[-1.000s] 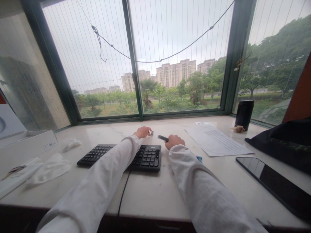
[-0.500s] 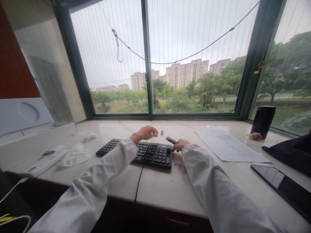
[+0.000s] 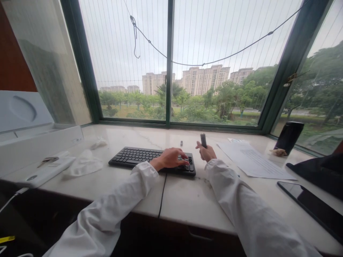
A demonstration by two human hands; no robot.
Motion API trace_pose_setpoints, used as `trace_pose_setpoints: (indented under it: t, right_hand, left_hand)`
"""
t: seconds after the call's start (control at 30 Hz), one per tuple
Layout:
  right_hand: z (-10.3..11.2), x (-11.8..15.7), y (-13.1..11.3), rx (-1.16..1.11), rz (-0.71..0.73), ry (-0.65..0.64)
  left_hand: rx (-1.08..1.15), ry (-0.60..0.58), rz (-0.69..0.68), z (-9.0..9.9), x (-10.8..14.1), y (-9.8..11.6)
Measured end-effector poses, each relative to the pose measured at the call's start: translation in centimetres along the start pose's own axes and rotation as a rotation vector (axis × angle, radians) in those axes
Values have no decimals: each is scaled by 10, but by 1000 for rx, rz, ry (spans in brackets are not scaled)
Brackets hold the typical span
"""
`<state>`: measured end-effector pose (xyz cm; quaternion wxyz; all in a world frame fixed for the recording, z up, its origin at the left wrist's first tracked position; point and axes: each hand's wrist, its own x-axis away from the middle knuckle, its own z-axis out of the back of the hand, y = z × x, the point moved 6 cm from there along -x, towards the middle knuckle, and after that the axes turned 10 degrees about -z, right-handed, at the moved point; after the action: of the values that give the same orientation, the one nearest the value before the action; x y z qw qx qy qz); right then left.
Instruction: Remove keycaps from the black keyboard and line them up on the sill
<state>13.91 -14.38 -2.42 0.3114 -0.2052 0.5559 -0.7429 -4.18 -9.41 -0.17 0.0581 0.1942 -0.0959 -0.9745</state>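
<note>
A black keyboard [image 3: 139,157] lies on the pale marble sill. My left hand [image 3: 171,159] rests on its right end, over the number keys, fingers spread. My right hand [image 3: 205,152] is lifted just right of the keyboard and grips a small dark stick-shaped object [image 3: 203,140], which points upward. A tiny dark piece [image 3: 181,143] lies on the sill behind the keyboard, apart from both hands. Both arms wear white sleeves.
Printed papers [image 3: 252,160] lie to the right, with a black cylinder [image 3: 288,137], a dark bag [image 3: 318,171] and a black tablet [image 3: 313,205] beyond. At left sit crumpled tissues [image 3: 84,166], a white box [image 3: 40,142] and a white device [image 3: 45,171]. The keyboard cable [image 3: 162,192] drops over the front edge.
My left hand let go of the tiny piece behind the keyboard and came back onto the keys. My right hand lifted and turned the dark object upright. The view shifted left.
</note>
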Motion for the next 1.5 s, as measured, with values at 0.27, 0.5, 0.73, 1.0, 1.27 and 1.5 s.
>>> trace_pose_setpoints:
  t: [0.27,0.5,0.73,1.0,1.27,1.5]
  right_hand:
    - [-27,38,-7,-766,-95,-72]
    - [-34,41,4,-818,-172,-18]
    - [-32,38,7,-698,-130,92]
    - [-33,36,12,-513,-139,157]
    - [-45,46,4,-703,-95,5]
    - [-40,58,-4,-405,146,62]
  left_hand:
    - [-17,11,-110,-13,5,15]
    - [43,81,-85,-16,6,13]
    - [93,81,-73,-18,5,11]
    - [90,48,-103,-19,4,11]
    - [87,41,-115,-19,4,11]
    - [141,46,-123,-24,2,7]
